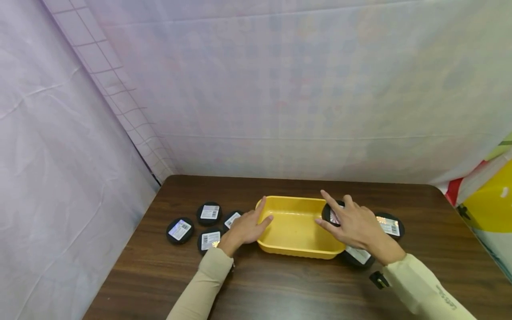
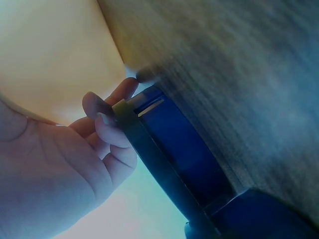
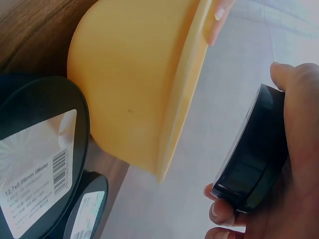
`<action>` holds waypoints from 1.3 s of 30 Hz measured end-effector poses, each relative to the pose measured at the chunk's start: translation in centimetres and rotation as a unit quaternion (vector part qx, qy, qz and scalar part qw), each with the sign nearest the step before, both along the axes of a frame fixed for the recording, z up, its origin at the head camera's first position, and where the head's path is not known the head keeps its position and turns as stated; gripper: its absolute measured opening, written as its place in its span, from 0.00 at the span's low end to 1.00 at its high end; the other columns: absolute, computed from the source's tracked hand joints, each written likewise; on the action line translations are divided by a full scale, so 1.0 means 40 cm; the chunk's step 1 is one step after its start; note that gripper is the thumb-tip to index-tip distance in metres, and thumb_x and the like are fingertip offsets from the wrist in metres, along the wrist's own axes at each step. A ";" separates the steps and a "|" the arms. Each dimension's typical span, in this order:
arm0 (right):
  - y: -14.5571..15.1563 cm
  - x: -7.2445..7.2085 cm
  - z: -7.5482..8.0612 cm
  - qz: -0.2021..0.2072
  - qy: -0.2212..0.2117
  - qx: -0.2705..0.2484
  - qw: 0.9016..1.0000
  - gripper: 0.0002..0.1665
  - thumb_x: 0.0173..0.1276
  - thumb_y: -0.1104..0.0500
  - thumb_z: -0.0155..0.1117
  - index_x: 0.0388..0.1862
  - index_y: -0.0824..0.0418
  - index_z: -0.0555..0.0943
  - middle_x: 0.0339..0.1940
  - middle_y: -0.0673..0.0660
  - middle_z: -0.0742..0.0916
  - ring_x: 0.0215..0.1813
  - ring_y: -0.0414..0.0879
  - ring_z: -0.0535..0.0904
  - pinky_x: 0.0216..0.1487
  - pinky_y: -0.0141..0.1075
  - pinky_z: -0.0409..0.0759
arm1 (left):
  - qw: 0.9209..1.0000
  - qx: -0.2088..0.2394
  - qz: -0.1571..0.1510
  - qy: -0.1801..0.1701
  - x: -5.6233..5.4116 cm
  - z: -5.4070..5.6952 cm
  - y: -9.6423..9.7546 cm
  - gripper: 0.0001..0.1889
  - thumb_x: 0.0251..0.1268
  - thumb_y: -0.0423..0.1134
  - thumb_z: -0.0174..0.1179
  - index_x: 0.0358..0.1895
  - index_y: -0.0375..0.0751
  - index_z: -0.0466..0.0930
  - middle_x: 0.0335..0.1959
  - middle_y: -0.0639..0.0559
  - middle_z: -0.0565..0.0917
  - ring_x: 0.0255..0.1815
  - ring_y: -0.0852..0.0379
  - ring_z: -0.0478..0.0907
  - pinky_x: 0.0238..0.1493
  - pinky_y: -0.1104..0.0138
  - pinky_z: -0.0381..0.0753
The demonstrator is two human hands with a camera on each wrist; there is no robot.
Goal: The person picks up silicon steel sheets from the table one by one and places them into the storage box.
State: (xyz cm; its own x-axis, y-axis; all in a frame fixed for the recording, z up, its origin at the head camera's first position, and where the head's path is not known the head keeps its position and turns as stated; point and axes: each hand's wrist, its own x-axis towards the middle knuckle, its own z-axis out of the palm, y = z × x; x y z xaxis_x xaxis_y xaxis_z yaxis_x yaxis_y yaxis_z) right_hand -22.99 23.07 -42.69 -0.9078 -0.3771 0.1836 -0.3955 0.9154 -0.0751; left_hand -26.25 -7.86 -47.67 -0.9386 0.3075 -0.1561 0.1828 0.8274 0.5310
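Note:
A yellow plastic tray [image 1: 296, 229] stands between the two hands on a dark wooden table. My left hand [image 1: 245, 226] lies at the tray's left rim, index finger straight and thumb over the inside. In the left wrist view its loosely bent fingers are beside a round black case [image 2: 179, 142]; contact is unclear. My right hand [image 1: 356, 224] grips another round black case [image 1: 331, 215] between thumb and fingers above the tray's right end. The right wrist view shows this case [image 3: 254, 149] tilted on its edge, raised beside the tray's rim.
Several round black cases with white labels, such as one at the far left [image 1: 180, 230], lie left of the tray. More sit to its right, one [image 1: 390, 226] partly behind my right hand. A white cloth [image 1: 300, 89] hangs behind the table [image 1: 280, 284].

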 end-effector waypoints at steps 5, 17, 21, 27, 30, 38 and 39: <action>-0.011 -0.003 -0.003 0.005 0.008 0.005 1.000 0.50 0.68 0.26 0.50 0.81 0.46 0.54 0.48 0.71 0.77 0.21 0.48 0.68 0.19 0.39 0.70 | 1.000 -0.001 0.001 0.000 -0.002 -0.003 0.001 0.38 0.74 0.68 0.35 0.81 0.63 0.36 0.75 0.41 0.65 0.70 0.42 0.69 0.68 0.47 0.67; -0.032 -0.009 -0.017 0.025 0.015 0.007 1.000 0.49 0.68 0.27 0.52 0.80 0.49 0.57 0.47 0.69 0.78 0.21 0.46 0.69 0.21 0.40 0.73 | 1.000 -0.010 -0.004 -0.004 0.001 0.002 0.002 0.38 0.75 0.67 0.35 0.81 0.63 0.35 0.74 0.38 0.66 0.68 0.42 0.70 0.67 0.47 0.68; -0.038 -0.009 -0.024 0.025 0.010 0.007 1.000 0.50 0.67 0.26 0.51 0.80 0.49 0.58 0.47 0.68 0.77 0.23 0.47 0.71 0.22 0.42 0.75 | 1.000 -0.013 -0.007 0.000 0.000 0.003 0.003 0.37 0.75 0.67 0.35 0.81 0.62 0.36 0.73 0.37 0.67 0.68 0.42 0.71 0.66 0.48 0.68; -0.048 -0.010 -0.033 0.034 0.019 0.013 0.999 0.50 0.67 0.26 0.52 0.79 0.51 0.60 0.42 0.65 0.76 0.24 0.46 0.70 0.23 0.40 0.73 | 1.000 -0.011 -0.006 -0.001 -0.001 0.004 0.002 0.37 0.75 0.67 0.35 0.81 0.62 0.36 0.73 0.38 0.67 0.67 0.42 0.71 0.66 0.48 0.69; -0.052 -0.010 -0.038 0.036 0.022 0.016 0.999 0.50 0.66 0.26 0.53 0.79 0.51 0.61 0.39 0.64 0.75 0.23 0.45 0.68 0.23 0.38 0.70 | 1.000 -0.010 -0.005 -0.001 -0.002 0.003 0.002 0.37 0.75 0.67 0.35 0.81 0.62 0.36 0.73 0.38 0.67 0.67 0.42 0.71 0.66 0.48 0.68; -0.060 -0.010 -0.053 0.040 0.015 0.015 0.999 0.50 0.66 0.24 0.52 0.79 0.50 0.62 0.41 0.65 0.77 0.23 0.46 0.69 0.22 0.39 0.71 | 1.000 -0.009 -0.006 0.002 -0.003 -0.002 0.001 0.38 0.75 0.66 0.35 0.81 0.61 0.36 0.72 0.38 0.68 0.66 0.42 0.72 0.65 0.48 0.69; -0.060 -0.011 -0.055 0.041 0.014 0.013 0.999 0.50 0.66 0.24 0.52 0.79 0.50 0.61 0.41 0.66 0.77 0.23 0.46 0.69 0.22 0.39 0.71 | 1.000 -0.009 -0.006 0.002 -0.003 -0.002 0.000 0.38 0.75 0.66 0.35 0.81 0.61 0.36 0.72 0.38 0.68 0.66 0.42 0.72 0.65 0.48 0.69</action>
